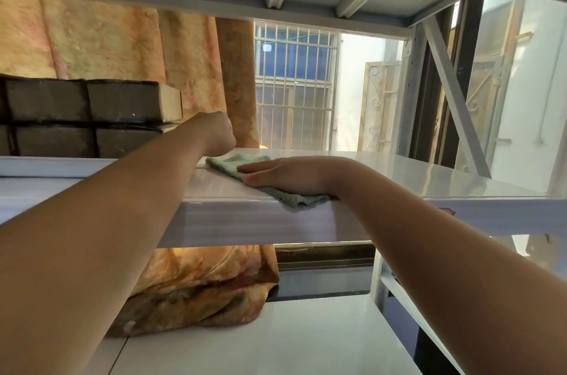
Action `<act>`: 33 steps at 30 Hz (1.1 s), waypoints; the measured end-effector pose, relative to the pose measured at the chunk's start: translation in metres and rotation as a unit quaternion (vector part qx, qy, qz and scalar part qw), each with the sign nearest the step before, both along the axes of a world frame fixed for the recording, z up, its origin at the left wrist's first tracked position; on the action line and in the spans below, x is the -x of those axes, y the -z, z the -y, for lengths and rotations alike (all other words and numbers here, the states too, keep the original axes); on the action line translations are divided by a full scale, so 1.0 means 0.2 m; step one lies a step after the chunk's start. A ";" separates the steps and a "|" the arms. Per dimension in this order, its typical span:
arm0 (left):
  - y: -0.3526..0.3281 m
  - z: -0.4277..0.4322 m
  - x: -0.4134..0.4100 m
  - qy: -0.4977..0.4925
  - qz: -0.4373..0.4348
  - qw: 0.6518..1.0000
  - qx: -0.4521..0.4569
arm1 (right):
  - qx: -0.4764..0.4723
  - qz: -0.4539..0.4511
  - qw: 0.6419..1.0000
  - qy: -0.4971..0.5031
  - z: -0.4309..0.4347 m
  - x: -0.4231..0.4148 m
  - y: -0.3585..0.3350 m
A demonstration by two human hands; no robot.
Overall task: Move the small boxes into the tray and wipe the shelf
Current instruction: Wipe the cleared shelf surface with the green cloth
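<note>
— Well, from the head view, the right hand (285,173) lies flat, fingers (260,180) released and pressed on the pale green terry cloth (228,166) at the front of the glossy white metal shelf (383,172).

— And the other one?

— The left hand (219,132) is clenched at the cloth's far end; whether it grips anything I cannot tell. The dark brown cardboard boxes (92,116) are stacked on the shelf, well to the left. No tray in sight.

— What worries you?

— The cloth's near corner droops over the shelf's front lip; a pull toward the person could drag it off. And the left forearm reaches just beside the boxes, so a wide sweep might knock them.
</note>
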State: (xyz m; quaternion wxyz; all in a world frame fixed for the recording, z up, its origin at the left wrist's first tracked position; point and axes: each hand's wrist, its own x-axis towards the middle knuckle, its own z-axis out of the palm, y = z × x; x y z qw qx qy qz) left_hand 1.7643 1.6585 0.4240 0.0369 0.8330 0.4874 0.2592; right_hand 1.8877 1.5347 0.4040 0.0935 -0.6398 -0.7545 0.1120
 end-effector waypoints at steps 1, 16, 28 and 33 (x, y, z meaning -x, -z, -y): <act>0.00 -0.01 0.01 -0.006 0.006 1.000 0.003 | 0.000 0.000 1.000 -0.003 0.00 0.00 0.00; -0.01 -0.04 0.01 -0.053 0.007 0.999 0.006 | -0.149 -0.022 0.988 -0.032 0.02 0.02 0.01; 0.02 -0.08 0.06 -0.116 -0.140 0.983 -0.015 | -0.045 -0.002 0.990 -0.133 -0.05 0.10 -0.01; 0.00 -0.06 0.07 -0.135 -0.162 0.977 -0.020 | -0.027 0.036 0.987 -0.153 -0.13 0.16 -0.03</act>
